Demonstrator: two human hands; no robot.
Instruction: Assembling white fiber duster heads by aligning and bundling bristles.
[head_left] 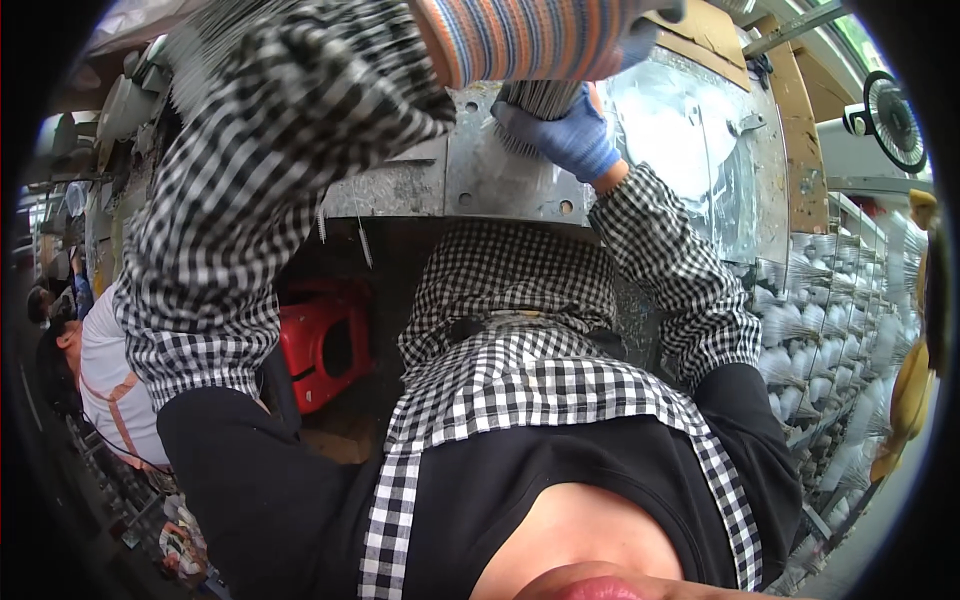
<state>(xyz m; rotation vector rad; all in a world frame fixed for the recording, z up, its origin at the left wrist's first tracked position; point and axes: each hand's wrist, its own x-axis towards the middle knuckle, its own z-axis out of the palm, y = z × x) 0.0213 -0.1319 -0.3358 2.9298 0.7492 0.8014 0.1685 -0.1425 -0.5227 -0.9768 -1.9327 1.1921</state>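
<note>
- Bundle of thin grey rods (540, 100) sits far centre, above the metal plate (480, 180) – its long axis runs roughly near-to-far, loose ends fanning toward the near side.
- Right hand (565, 135), blue-gloved, is wrapped tight around the bundle's near end.
- Left hand (530, 35), in a striped glove, is right at the bundle's far end – its grip cannot be told.
- Red stool (325, 345) stands below, near left.

Left hand (540, 35) in a striped glove cut off by the top edge, its fingers out of sight, bundle of thin grey rods (538, 105) half hidden between glove and blue-gloved right hand (565, 135), far-right racks of white tufts (850, 330) blurred, person at left (95, 365) cropped by the rim
</note>
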